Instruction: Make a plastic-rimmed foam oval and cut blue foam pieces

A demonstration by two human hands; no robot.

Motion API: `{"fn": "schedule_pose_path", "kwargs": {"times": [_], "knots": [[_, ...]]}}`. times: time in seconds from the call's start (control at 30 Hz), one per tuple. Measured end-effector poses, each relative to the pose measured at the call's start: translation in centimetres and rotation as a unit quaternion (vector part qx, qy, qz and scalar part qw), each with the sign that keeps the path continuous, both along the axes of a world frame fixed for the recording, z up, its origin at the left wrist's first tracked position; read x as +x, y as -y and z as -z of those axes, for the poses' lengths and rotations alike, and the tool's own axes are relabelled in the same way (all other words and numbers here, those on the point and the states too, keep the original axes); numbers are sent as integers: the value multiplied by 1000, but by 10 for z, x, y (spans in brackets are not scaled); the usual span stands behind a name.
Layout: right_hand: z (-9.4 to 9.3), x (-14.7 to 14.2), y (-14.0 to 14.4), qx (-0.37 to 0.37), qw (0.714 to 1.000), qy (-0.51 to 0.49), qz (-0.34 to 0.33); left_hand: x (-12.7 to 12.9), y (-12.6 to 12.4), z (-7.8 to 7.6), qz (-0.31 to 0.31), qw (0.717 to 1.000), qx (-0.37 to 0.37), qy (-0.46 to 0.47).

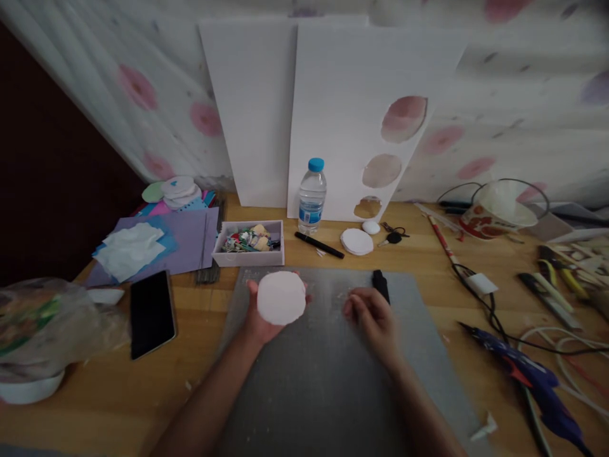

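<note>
White foam disc (pixel 281 297) held upright in left hand (pixel 259 320), clasped from behind, above grey cutting mat (pixel 333 368) | judged light, stiff, easily dented; best gripped at rim | right hand (pixel 373 317) loosely curled, nothing held.

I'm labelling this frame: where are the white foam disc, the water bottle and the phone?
white foam disc (pixel 281 297), head view, centre of its face
water bottle (pixel 312 198), head view, label
phone (pixel 151 313), head view, screen middle

My two forearms bare to the bottom edge, no sleeves showing, my left hand (pixel 259 317) and right hand (pixel 373 320) bare too, ungloved, nothing I can make out on wrists or fingers in this dim light
</note>
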State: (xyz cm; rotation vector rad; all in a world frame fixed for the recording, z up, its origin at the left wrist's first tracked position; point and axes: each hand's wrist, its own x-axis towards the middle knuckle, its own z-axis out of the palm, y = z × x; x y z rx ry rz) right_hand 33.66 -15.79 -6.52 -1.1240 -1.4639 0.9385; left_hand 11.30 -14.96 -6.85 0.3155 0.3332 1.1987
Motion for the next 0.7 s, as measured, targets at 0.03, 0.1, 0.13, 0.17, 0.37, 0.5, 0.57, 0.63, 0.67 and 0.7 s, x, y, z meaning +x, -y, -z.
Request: {"fn": "schedule_pose_path", "kwargs": {"times": [0.03,0.1,0.13,0.17,0.37,0.5,0.57,0.63,0.67,0.7], "knots": [[0,2,1,16,999,-6,29,1,0,-1,13,1000,11,-17],[-1,3,5,48,996,-8,72,3,-1,-1,62,996,30,-49],[0,3,8,62,995,-6,84,4,-1,0,94,993,37,-62],[0,2,12,76,993,0,90,6,-1,1,125,989,40,-71],[-2,-6,32,142,986,64,62,16,1,7,269,958,22,-92],[-11,-12,36,174,975,119,66,18,1,11,281,951,21,-125],[-14,-16,37,171,972,138,81,19,2,13,285,947,22,-149],[-15,-20,38,156,974,138,90,19,2,13,284,944,26,-166],[-15,-21,38,151,974,140,94,19,3,13,283,944,29,-169],[-15,-23,38,150,973,146,100,20,3,12,281,944,33,-169]]}}
